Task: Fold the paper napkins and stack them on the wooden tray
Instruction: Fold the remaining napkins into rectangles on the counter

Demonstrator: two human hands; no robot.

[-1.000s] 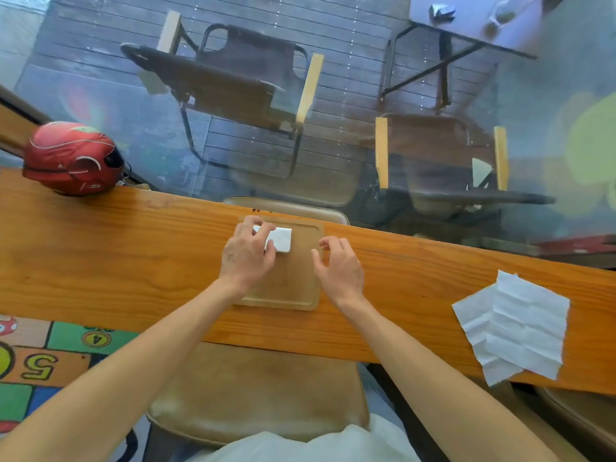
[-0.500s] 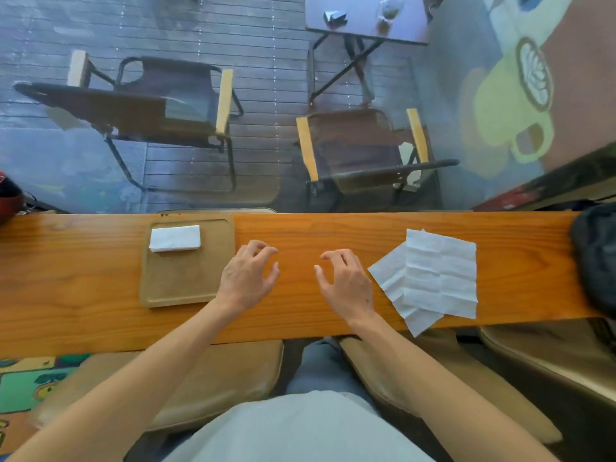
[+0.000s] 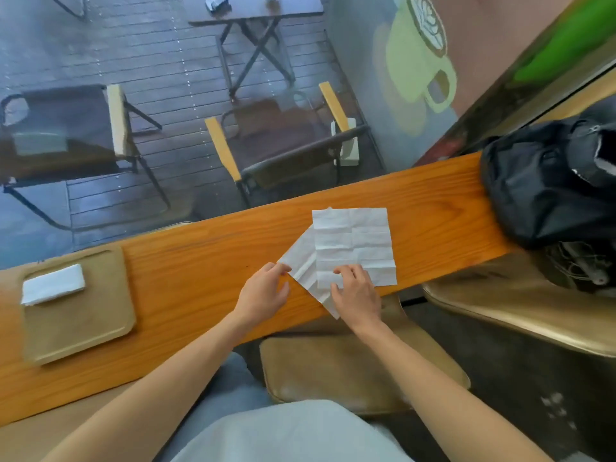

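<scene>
Two unfolded paper napkins (image 3: pixel 353 245) lie overlapped on the wooden counter (image 3: pixel 200 261), the upper one square to the counter edge and creased into a grid, the lower one turned at an angle so that its corners stick out on the left and toward the person. The right hand (image 3: pixel 358 295) rests on the near edge of the upper napkin, fingers spread and pressing down on the paper, its palm over the lower napkin's near corner; it is not closed around anything. The left hand (image 3: pixel 265 293) sits just left of the right one, its fingertips (image 3: pixel 283 269) touching the left corner of the lower napkin; whether they pinch the paper or only touch it cannot be told.

Well to the left of the left hand, a wooden tray (image 3: pixel 83 321) lies flat on the counter, and one folded napkin (image 3: pixel 53 284) rests in its far left corner. To the right of the right hand, well apart from the napkins, a black bag (image 3: pixel 546 185) sits on the far end of the counter. Below the hands, past the counter's near edge, is a tan cushioned stool (image 3: pixel 350 371), with another stool (image 3: pixel 520 305) to its right. Beyond the counter, through glass, stand folding chairs (image 3: pixel 283 141) and a small table (image 3: pixel 253 11) on a slatted deck.
</scene>
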